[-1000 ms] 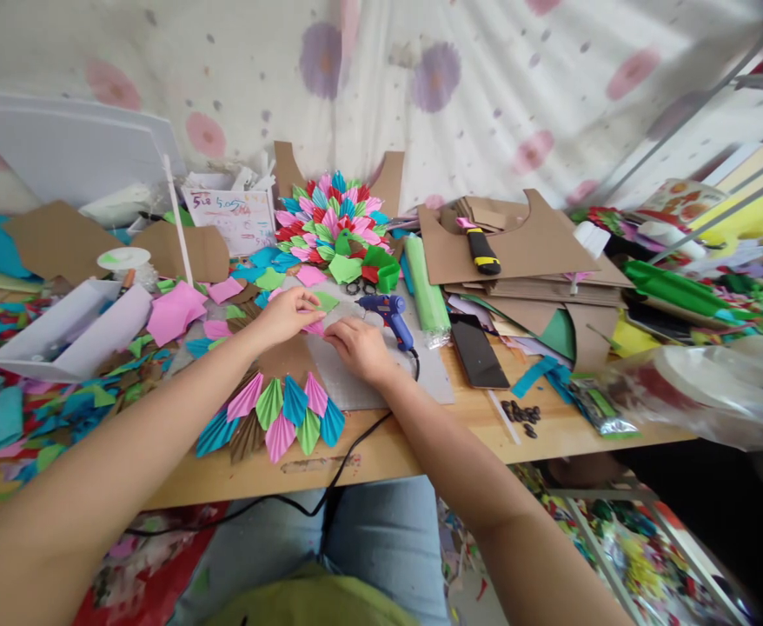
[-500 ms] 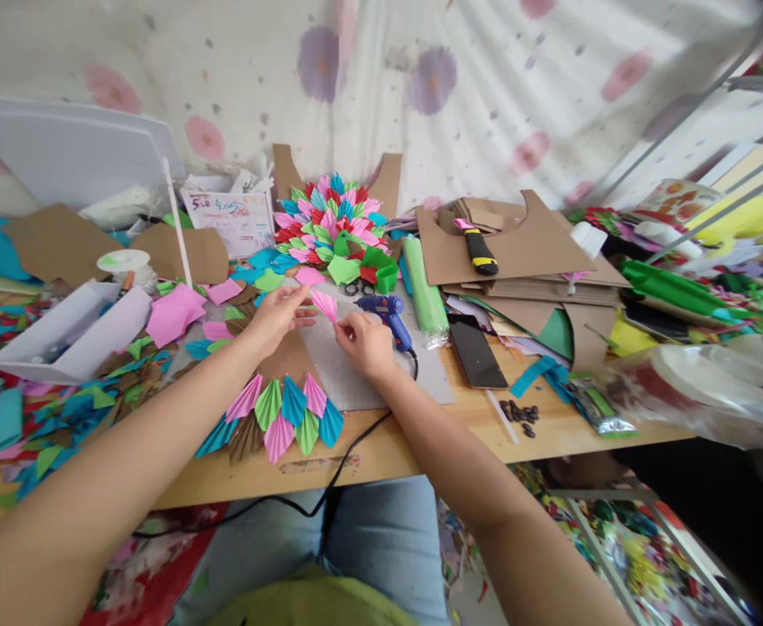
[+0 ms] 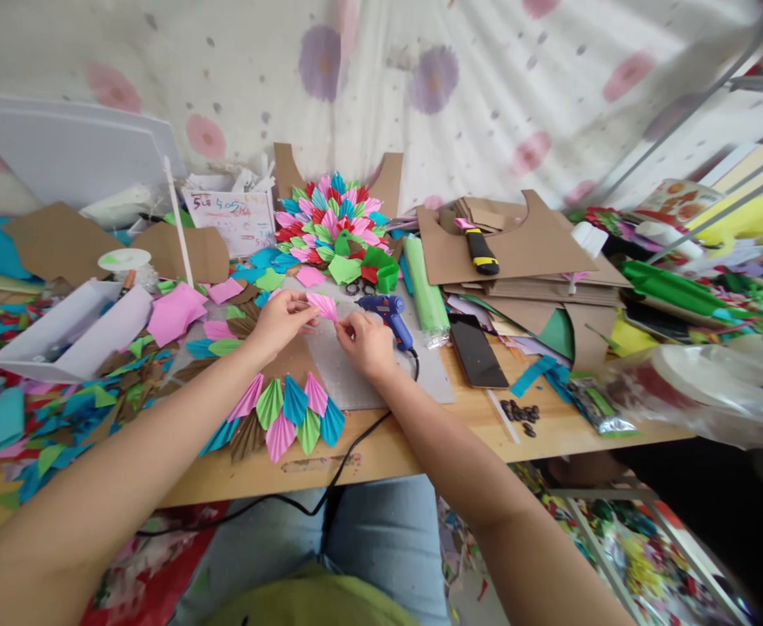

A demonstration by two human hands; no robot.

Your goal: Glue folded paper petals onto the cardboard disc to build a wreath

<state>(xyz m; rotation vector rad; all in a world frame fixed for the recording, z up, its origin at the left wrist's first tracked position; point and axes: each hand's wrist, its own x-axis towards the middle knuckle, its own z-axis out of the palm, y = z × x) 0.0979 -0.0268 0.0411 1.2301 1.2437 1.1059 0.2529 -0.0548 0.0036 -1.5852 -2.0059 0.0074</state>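
Pinching a pleated pink petal between two hands

The right hand (image 3: 365, 341) is narrowed to a pinch, thumb and finger closed on the pointed end of a pink paper petal (image 3: 321, 306). The petal lies just past those fingertips, in the gap between the hands. The left hand (image 3: 283, 320) meets its wide end, fingers drawn close together; whether they grip it or only touch it, I cannot tell.

The petal is thin paper, creased into fine ridges that spread like a fan. Below the hands, a piece of brown cardboard (image 3: 290, 358) carries a fringe of similar petals (image 3: 281, 435) in pink, green, blue and brown, each broad in the middle and coming to a point.

Both forearms reach forward from the lower corners and slant inward, the wrists raised over the table (image 3: 447, 439) and the backs of the hands upward.

Just beyond the right hand rests a blue plastic glue gun (image 3: 388, 313) on a flat grey board (image 3: 355, 391). Farther out are a green roll (image 3: 426, 291), a dark phone (image 3: 479, 350) and, at the back, a dense cluster of colourful petals (image 3: 329, 217).
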